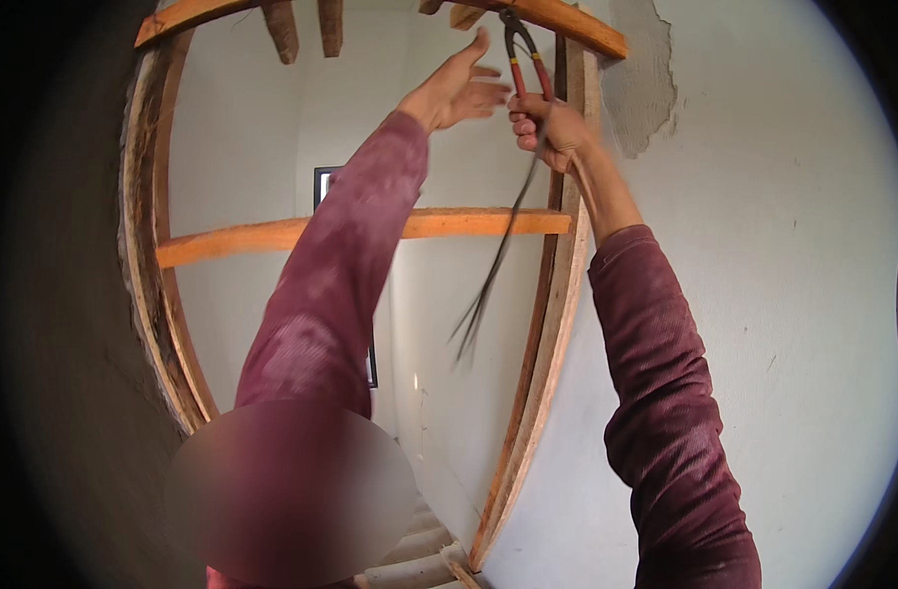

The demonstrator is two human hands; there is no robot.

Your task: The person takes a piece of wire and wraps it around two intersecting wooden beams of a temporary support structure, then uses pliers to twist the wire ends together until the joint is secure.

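Both my arms reach up toward the top beam (557,22) of a wooden frame. My right hand (549,132) grips red-handled pliers or nippers (517,54), whose dark jaws are at the beam's lower edge. Several long dark wires (488,275) hang down from that hand, somewhat blurred. My left hand (459,90) is just left of the pliers, fingers spread and slightly blurred, with nothing visible in it.
A wooden crossbar (478,222) spans the uprights (567,344) below my hands. Short wood pieces (331,25) hang at the top. Right is a pale wall (792,294) with a rough patch. A dark-framed opening (323,182) and ribbed surface (419,550) show beyond the frame.
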